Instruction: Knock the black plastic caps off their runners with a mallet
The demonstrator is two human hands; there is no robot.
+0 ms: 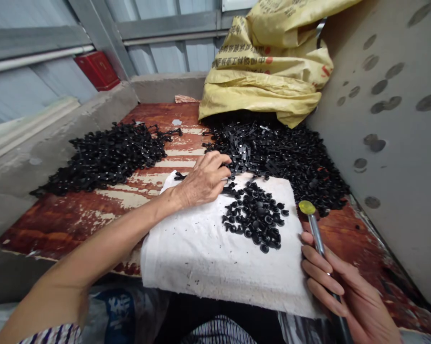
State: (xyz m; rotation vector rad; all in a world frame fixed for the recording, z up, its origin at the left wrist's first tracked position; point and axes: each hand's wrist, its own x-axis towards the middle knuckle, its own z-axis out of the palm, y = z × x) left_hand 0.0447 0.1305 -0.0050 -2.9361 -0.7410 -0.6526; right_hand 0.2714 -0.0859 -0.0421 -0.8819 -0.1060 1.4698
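Note:
My left hand (206,179) is at the back edge of a white cloth (186,258), its fingers curled down at the front of a heap of black linked parts (290,153). What its fingertips hold, if anything, is hidden. One black piece (180,176) pokes out on the near-wrist side of that hand. Small black round-headed parts (258,215) lie in a loose pile on the cloth. At the right, my right hand (344,282) is closed around a mallet (317,234) with a yellow head, a metal shaft and a dark handle. Its head points up and away from me, beside the cloth.
Another heap of black parts (111,155) lies on the left of the worn red-brown board (151,179). A yellow woven sack (265,81) spills over the back heap. A spotted pale panel (390,119) stands on the right, and a red box (98,70) sits on the back-left ledge.

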